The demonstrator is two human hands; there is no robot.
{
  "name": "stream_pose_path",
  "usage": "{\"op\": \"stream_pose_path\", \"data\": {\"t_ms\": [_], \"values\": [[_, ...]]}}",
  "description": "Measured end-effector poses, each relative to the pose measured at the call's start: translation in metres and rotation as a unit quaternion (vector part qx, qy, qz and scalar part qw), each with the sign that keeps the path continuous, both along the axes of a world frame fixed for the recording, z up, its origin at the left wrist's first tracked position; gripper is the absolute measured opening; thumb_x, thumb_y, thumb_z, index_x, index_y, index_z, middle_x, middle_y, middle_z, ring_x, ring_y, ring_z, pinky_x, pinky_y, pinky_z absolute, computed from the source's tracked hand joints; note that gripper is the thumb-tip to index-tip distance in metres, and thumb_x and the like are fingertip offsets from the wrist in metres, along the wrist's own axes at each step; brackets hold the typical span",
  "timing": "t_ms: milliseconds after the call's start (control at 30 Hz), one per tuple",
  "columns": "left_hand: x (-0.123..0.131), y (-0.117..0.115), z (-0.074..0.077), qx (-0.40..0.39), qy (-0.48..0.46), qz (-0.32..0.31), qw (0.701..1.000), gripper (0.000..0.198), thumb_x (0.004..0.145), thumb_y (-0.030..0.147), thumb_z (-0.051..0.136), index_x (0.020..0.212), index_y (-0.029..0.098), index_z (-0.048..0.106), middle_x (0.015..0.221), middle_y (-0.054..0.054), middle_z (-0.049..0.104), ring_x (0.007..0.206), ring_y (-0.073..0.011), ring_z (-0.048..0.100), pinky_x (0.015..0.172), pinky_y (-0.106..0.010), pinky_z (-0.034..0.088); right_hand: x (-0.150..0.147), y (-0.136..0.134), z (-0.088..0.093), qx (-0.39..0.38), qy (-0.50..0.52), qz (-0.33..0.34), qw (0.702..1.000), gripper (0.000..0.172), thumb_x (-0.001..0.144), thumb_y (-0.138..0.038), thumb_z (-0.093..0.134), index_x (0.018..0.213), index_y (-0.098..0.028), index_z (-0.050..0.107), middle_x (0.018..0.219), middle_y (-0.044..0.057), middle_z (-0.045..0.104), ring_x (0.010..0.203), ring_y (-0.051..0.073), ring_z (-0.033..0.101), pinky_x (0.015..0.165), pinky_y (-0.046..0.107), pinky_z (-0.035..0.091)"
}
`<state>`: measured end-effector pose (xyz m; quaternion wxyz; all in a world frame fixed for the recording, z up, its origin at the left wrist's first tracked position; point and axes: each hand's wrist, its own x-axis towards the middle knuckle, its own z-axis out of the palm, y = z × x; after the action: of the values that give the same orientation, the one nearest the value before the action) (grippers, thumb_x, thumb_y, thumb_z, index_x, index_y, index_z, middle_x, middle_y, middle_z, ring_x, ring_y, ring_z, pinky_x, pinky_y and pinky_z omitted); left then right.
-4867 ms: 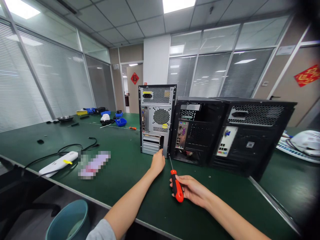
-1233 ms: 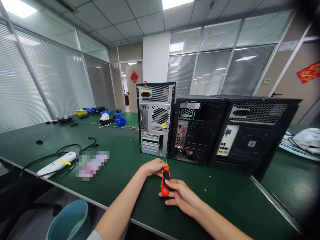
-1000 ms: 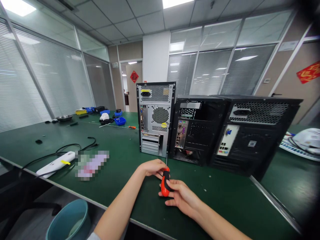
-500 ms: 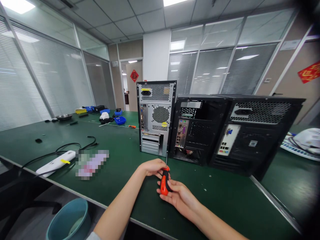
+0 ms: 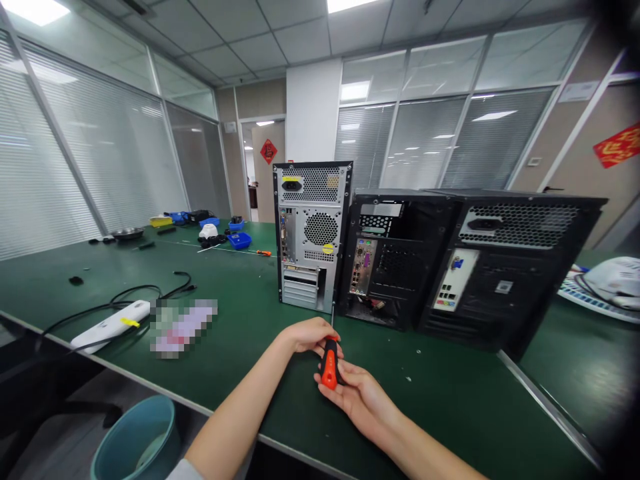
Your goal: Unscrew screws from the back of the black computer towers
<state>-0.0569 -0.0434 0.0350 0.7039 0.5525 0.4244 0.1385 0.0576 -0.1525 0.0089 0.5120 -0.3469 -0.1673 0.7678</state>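
Okay: green table (image 5: 240, 347), silver case (image 5: 310, 233) upright on it. Just in front of the case, right hand (image 5: 359, 399) grasps the screwdriver (image 5: 329, 365) handle and left hand (image 5: 306, 333) pinches its top, with the shaft pointing toward the case.

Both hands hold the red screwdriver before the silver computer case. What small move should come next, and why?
Probably ease the screwdriver forward until its tip seats at the lower right rear corner of the silver case. The shaft points there, the left hand steadies the handle's top and the right hand cups its end. Whether a screw sits there is too small to tell.
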Motion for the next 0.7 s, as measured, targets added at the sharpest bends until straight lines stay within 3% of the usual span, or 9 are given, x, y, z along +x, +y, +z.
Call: {"op": "stream_pose_path", "data": {"t_ms": [433,633,700], "values": [[-0.003,-0.004,-0.004,-0.026,-0.046,0.026,0.998,0.015,0.071,0.022,0.056,0.081,0.011,0.059,0.073,-0.007,0.069,0.071,-0.0141,0.066,0.065,-0.024,0.049,0.0,-0.001,-0.002,-0.008,0.017,0.002,1.0,0.011,0.074,-0.004,0.058,0.082,-0.009,0.063,0.085,0.011,0.072,0.082,0.023,0.07,0.072,0.034,0.053],[-0.014,-0.009,-0.01,-0.091,-0.144,0.033,0.985,0.025,0.079,0.026,0.054,0.096,0.008,0.059,0.089,-0.014,0.069,0.063,-0.0156,0.065,0.048,-0.021,0.043,0.001,-0.001,0.003,-0.002,0.039,0.002,0.999,0.01,0.074,-0.004,0.058,0.082,-0.008,0.062,0.084,0.011,0.072,0.082,0.023,0.07,0.071,0.032,0.053],[-0.016,-0.009,-0.015,-0.125,-0.173,0.035,0.976,0.031,0.086,0.031,0.044,0.101,0.007,0.057,0.091,-0.015,0.069,0.065,-0.0175,0.066,0.051,-0.025,0.046,0.001,-0.001,0.004,0.0,0.042,0.005,0.999,0.01,0.074,-0.004,0.059,0.082,-0.009,0.062,0.083,0.011,0.072,0.082,0.023,0.07,0.071,0.031,0.053]]}}
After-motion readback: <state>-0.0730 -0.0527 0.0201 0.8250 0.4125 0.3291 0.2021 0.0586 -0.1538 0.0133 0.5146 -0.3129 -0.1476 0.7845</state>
